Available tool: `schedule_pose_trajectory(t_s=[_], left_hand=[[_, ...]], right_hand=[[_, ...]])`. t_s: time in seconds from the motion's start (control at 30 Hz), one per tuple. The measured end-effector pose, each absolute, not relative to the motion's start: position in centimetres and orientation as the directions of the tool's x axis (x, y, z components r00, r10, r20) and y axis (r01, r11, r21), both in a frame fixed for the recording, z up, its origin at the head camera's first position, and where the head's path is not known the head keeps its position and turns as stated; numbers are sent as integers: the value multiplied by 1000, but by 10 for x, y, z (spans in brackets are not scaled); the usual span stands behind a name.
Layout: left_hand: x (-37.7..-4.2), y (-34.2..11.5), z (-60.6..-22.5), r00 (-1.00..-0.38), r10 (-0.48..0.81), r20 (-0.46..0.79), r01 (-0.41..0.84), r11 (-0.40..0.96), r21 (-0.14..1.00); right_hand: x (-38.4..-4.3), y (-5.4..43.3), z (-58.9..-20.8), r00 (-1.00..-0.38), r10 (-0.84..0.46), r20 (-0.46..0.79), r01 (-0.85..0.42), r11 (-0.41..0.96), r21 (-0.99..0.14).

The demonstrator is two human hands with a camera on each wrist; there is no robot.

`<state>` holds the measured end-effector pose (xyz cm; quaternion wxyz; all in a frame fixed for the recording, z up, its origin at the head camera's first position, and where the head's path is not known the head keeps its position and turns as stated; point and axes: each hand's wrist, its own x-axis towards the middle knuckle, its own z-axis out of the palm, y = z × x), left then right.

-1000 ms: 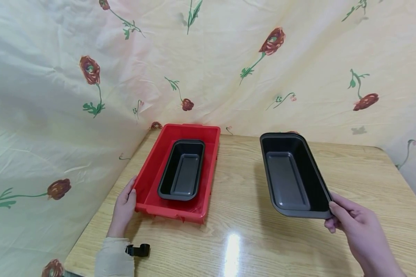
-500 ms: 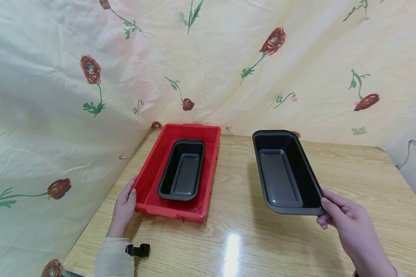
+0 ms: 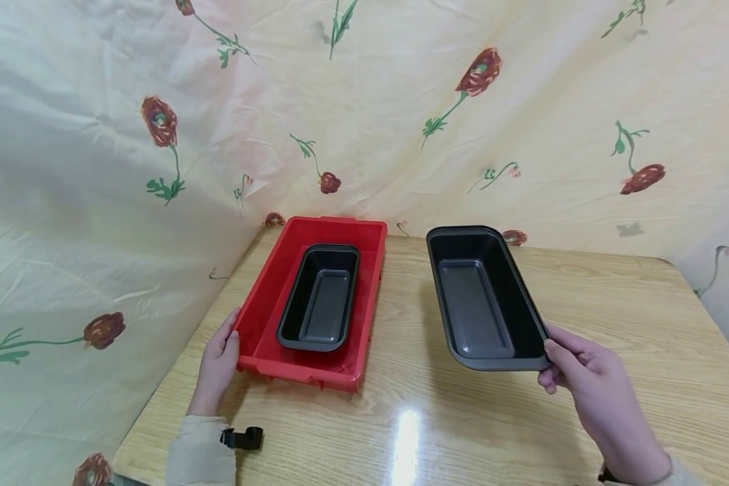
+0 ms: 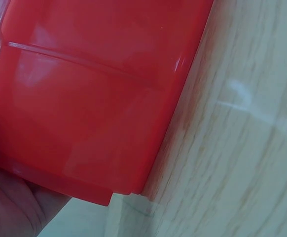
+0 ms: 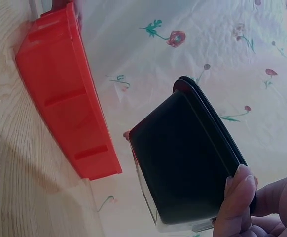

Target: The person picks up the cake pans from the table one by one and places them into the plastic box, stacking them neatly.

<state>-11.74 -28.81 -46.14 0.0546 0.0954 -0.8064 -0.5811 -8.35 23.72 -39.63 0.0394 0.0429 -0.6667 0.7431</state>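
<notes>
On the left of the table a red plastic tray (image 3: 304, 373) holds a dark grey loaf pan (image 3: 325, 307) lying on its floor. My left hand (image 3: 217, 358) grips the tray's rim at the near left corner, with the thumb along the edge. In the left wrist view the tray wall (image 4: 94, 98) fills much of the frame. A second dark loaf pan (image 3: 474, 307) is held raised and tilted over the table, right of the tray. My right hand (image 3: 595, 385) pinches its near right corner, thumb on the rim. The right wrist view shows its dark outer side (image 5: 183, 153).
A light wood table (image 3: 632, 304) spreads under everything. Flower-patterned cloth (image 3: 364, 101) hangs behind it and along the left side. A black strap (image 3: 243, 439) circles the left wrist.
My right hand has carried the raised loaf pan leftward, nearer the red tray, and slightly upward in view. The left hand, the tray and the pan inside it have stayed put.
</notes>
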Motion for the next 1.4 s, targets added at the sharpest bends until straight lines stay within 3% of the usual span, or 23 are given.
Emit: schedule_pose_trajectory(t_s=[0.57,1.4], left_hand=[[-118,-287,-461,-977,-215,5,-60,295,954],[-118,-287,-462,-976,-215,17,-46,286,957]], right_hand=[[-92,214,-394,-986,-63,153,-145,-128,-981],[-102,184,-389,-989,-112,92,-89,-37,-995]])
